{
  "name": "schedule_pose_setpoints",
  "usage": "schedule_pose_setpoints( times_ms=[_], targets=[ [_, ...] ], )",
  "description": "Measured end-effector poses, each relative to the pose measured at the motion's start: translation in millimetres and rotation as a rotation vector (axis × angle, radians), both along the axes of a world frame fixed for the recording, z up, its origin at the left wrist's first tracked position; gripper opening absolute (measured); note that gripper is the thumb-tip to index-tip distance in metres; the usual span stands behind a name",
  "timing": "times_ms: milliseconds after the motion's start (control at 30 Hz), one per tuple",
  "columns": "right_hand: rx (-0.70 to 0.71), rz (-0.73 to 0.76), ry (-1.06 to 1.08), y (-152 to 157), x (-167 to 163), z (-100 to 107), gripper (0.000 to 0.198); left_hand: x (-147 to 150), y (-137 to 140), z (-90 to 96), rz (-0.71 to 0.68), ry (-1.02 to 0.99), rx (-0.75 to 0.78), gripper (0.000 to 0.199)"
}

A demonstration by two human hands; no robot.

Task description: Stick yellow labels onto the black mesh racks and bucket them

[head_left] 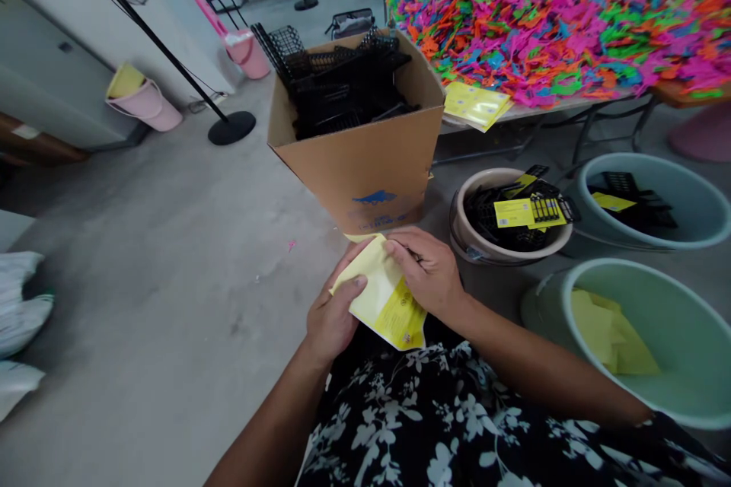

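We hold a yellow printed card (384, 297) over our floral-clad lap (394, 422), just on the near side of the cardboard box (371, 163); whether it is several layers, we cannot tell. Our left hand (336, 316) pinches its left side, thumb across the face, seemingly to steady it. Our right hand (429, 272) pinches the upper right edge, fingertips partly hidden. The beige tub (464, 232) of black plastic lattice pieces (485, 211) and the green tub (685, 338) stand to our right, probably for easy reach.
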State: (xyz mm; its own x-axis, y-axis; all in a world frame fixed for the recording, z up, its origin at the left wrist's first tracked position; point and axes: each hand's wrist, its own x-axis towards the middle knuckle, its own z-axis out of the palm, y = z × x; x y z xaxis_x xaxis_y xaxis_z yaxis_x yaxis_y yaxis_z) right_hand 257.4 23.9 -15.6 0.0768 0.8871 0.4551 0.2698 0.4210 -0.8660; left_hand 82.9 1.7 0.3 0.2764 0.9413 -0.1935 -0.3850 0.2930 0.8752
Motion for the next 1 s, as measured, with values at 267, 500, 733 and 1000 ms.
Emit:
schedule_pose_setpoints(
  times_ms=[267, 500, 733, 1000],
  targets=[
    [-0.249, 0.084, 0.195, 6.4, 7.1, -4.2, 0.026, -3.0, -0.4, -0.3, -0.041, -0.032, 0.013, 0.053],
    [-0.207, 0.159, 0.265, 2.3, 4.1, -2.2, 0.02, -7.5, -1.5, -0.7, -0.075, -0.04, -0.028, 0.059],
    [-0.553, 0.256, 0.554, 9.2, 3.3, -5.0, 0.027, -9.3, -2.7, -2.6, -0.163, -0.038, -0.063, 0.07],
    [-0.745, 0.278, 0.936, 17.4, 4.8, -6.8, 0.032, -7.2, -3.9, 0.0, -0.109, 0.008, -0.079, 0.066]
  ],
)
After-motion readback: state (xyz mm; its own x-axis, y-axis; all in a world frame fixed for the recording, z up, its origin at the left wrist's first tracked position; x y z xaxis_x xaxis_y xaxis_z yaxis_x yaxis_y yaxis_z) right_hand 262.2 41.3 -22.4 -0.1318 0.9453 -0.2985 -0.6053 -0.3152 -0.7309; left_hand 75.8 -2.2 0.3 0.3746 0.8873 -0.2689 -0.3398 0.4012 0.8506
